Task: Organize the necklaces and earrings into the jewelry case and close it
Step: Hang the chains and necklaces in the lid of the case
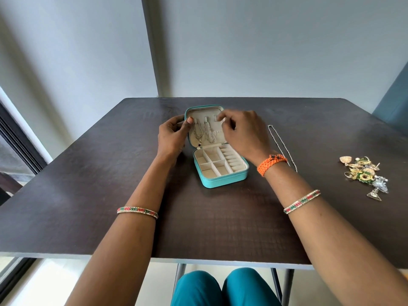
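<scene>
Case sits open mid-table, lid upright at 12 o'clock, two necklaces hung inside it. My left hand grips the lid's edge at 9 o'clock, thumb on the rim; my right hand pinches, fingers curled, at the third hook, can't tell what's in them. Spare chain and earring pile lie at 3 o'clock of the case.

Teal jewelry case, cream lining; dark brown table; orange wristband.
</scene>
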`<state>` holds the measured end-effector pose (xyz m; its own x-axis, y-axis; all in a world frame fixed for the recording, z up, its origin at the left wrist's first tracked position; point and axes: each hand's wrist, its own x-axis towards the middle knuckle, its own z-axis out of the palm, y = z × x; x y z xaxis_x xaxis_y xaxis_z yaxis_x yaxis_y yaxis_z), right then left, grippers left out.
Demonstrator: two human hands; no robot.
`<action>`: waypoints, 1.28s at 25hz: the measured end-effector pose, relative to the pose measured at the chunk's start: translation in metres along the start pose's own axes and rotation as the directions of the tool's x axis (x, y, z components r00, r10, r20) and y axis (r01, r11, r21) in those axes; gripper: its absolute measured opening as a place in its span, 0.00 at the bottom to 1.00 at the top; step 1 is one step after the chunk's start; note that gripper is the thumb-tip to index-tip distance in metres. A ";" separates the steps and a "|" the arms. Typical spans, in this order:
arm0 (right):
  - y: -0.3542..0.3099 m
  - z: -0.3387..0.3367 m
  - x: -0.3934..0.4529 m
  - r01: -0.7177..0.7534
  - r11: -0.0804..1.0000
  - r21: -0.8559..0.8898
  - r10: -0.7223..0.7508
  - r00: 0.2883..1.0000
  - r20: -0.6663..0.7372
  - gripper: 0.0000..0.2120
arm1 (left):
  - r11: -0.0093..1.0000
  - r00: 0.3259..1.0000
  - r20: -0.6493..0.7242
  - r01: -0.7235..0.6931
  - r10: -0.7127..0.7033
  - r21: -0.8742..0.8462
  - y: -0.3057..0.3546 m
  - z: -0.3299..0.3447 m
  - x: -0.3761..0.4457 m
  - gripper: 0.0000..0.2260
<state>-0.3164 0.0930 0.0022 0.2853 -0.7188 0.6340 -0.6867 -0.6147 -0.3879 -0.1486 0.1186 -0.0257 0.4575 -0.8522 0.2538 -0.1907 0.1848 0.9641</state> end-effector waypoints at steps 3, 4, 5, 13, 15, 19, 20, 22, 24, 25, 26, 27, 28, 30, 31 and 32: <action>0.009 -0.009 0.003 -0.076 0.997 0.027 0.079 0.982 -0.169 0.11 | 0.999 0.998 0.059 0.034 -0.034 -0.002 0.000 0.000 -0.001 0.13; 0.012 -0.012 0.005 -0.116 0.993 0.023 0.118 0.972 -0.203 0.11 | 0.999 0.996 0.077 0.035 -0.034 -0.009 0.000 0.001 -0.001 0.13; 0.017 -0.016 0.007 -0.167 0.986 -0.001 0.162 0.958 -0.238 0.11 | 0.999 0.995 0.092 0.036 -0.034 -0.014 0.000 0.001 -0.002 0.12; 0.121 -0.035 0.011 -0.628 0.777 -0.042 0.623 0.778 -0.080 0.11 | 0.999 0.991 0.131 0.038 -0.041 0.027 -0.002 0.005 -0.002 0.13; 0.133 -0.024 0.010 -0.645 0.752 -0.137 0.655 0.754 0.052 0.11 | 0.999 0.991 0.130 0.031 -0.035 0.035 -0.005 0.004 -0.001 0.13; 0.136 -0.017 0.018 -0.617 0.718 -0.322 0.686 0.706 0.176 0.16 | 0.999 0.987 0.157 0.018 -0.024 0.040 -0.009 0.004 0.002 0.14; 0.136 -0.014 0.022 -0.609 0.720 -0.334 0.683 0.706 0.186 0.16 | 0.999 0.987 0.161 0.016 -0.022 0.040 -0.009 0.004 0.002 0.14; 0.138 -0.006 0.031 -0.607 0.727 -0.320 0.676 0.714 0.183 0.14 | 0.999 0.986 0.163 0.019 -0.026 0.046 -0.008 0.005 0.003 0.14; 0.139 -0.002 0.039 -0.656 0.723 -0.215 0.686 0.719 0.113 0.07 | 0.998 0.987 0.159 0.031 -0.039 0.048 -0.009 0.004 0.004 0.14; 0.141 -0.002 0.041 -0.670 0.721 -0.177 0.689 0.720 0.081 0.03 | 0.998 0.987 0.155 0.034 -0.042 0.053 -0.009 0.005 0.005 0.14; 0.141 -0.003 0.042 -0.674 0.722 -0.157 0.689 0.722 0.069 0.02 | 0.998 0.988 0.149 0.030 -0.039 0.063 -0.010 0.005 0.005 0.14; 0.143 -0.002 0.045 -0.677 0.722 -0.143 0.691 0.719 0.080 0.03 | 0.997 0.989 0.141 0.024 -0.034 0.073 -0.010 0.005 0.005 0.13; 0.144 -0.001 0.046 -0.680 0.718 -0.148 0.695 0.711 0.106 0.03 | 0.996 0.991 0.131 0.020 -0.031 0.083 -0.010 0.005 0.005 0.12; 0.150 0.002 0.046 -0.679 0.715 -0.164 0.699 0.696 0.166 0.09 | 0.995 0.994 0.103 0.017 -0.027 0.099 -0.011 0.005 0.005 0.13; 0.154 0.002 0.047 -0.673 0.725 -0.146 0.688 0.699 0.196 0.10 | 0.993 0.996 0.083 0.009 -0.019 0.121 -0.012 0.004 0.006 0.15; 0.152 -0.003 0.047 -0.671 0.736 -0.093 0.672 0.705 0.226 0.10 | 0.987 0.998 0.058 -0.005 -0.004 0.159 -0.012 0.004 0.007 0.17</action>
<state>-0.4093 -0.0331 -0.0253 -0.1094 -0.9934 0.0356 -0.7585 0.0602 -0.6489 -0.1466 0.1088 -0.0362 0.4067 -0.8801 0.2450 -0.3285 0.1094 0.9381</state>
